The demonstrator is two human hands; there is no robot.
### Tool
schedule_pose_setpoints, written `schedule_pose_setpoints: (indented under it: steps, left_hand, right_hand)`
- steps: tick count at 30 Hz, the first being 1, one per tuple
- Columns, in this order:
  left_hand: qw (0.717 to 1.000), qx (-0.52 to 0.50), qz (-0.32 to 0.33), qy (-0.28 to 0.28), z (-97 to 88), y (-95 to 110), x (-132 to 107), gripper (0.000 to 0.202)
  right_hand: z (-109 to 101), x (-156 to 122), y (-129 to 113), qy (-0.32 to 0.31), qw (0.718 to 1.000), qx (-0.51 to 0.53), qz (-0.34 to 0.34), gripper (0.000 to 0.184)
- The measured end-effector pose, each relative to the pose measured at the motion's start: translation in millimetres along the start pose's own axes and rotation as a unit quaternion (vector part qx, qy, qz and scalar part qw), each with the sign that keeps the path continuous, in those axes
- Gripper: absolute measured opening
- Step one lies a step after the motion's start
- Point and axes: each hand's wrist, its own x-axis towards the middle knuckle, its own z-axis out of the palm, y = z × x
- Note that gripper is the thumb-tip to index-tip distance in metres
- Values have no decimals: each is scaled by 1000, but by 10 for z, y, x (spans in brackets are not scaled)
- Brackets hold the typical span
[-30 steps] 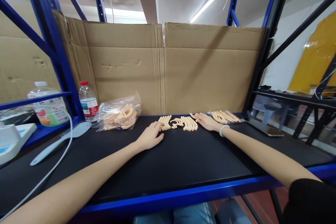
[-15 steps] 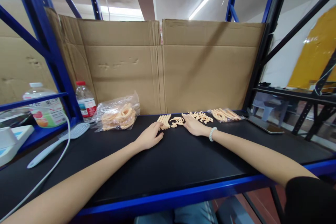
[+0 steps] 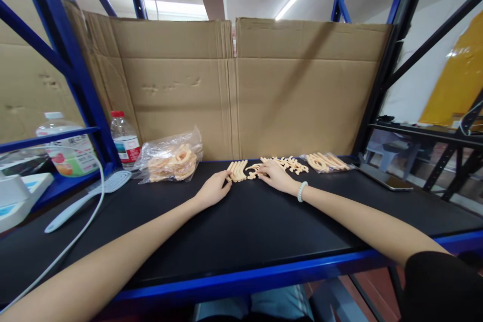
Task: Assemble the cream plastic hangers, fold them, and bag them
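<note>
Peach-coloured curved plastic pieces lie in groups at the back of a black shelf surface [image 3: 245, 231]. My left hand [image 3: 214, 188] rests flat with fingers stretched out, its fingertips touching a neat row of pieces [image 3: 237, 169]. My right hand [image 3: 274, 176], a pale bead bracelet on its wrist, lies palm down with fingers spread over a small cluster of curled pieces [image 3: 253, 172]. A loose heap of pieces [image 3: 292, 163] sits just behind the right hand. Neither hand grips anything.
A clear bag of the same pieces [image 3: 171, 161] lies at the left, another small bag [image 3: 326, 162] at the right. A water bottle [image 3: 126, 139], a white brush [image 3: 85, 198] and a cable are at far left. A phone [image 3: 385, 178] lies at right. Cardboard [image 3: 234, 85] walls the back.
My right hand slid left from the right-hand bag to the curled pieces in the middle, and the row it covered now lies as a loose heap behind it. My left hand barely moved.
</note>
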Motion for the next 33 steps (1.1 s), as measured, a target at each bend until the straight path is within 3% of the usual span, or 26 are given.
schedule_pose_setpoints:
  steps: [6,11,15,18,20,23,27,30,33]
  left_hand:
    - [1000,-4,1,20,-73,-42,16,14]
    - [1000,5,5,31,-113,-45,7,10]
    - [997,29,23,70,-142,11,-14,12]
    - [990,26,43,133,-160,87,-38,15]
    - [988,-7,46,146,-165,162,-59,17]
    - [987,-78,43,132,-158,307,-94,18]
    - [969,-227,48,81,-116,486,-132,10]
    - [929,-371,13,-5,-81,569,-157,2]
    - [883,-463,-38,-59,-63,616,-183,12]
  right_hand:
    - [41,6,78,78,995,52,36,14]
    - [-11,-24,19,183,956,171,151,19]
    - [-164,-44,-154,191,906,311,212,25]
    - [-321,-70,-337,189,887,367,209,25]
    - [-412,-114,-455,177,875,400,206,25]
    - [-496,-224,-587,143,846,463,225,27]
    - [-512,-352,-643,85,771,565,281,32]
    - [-482,-368,-635,80,736,601,301,36]
    - [-464,-349,-641,81,724,609,314,38]
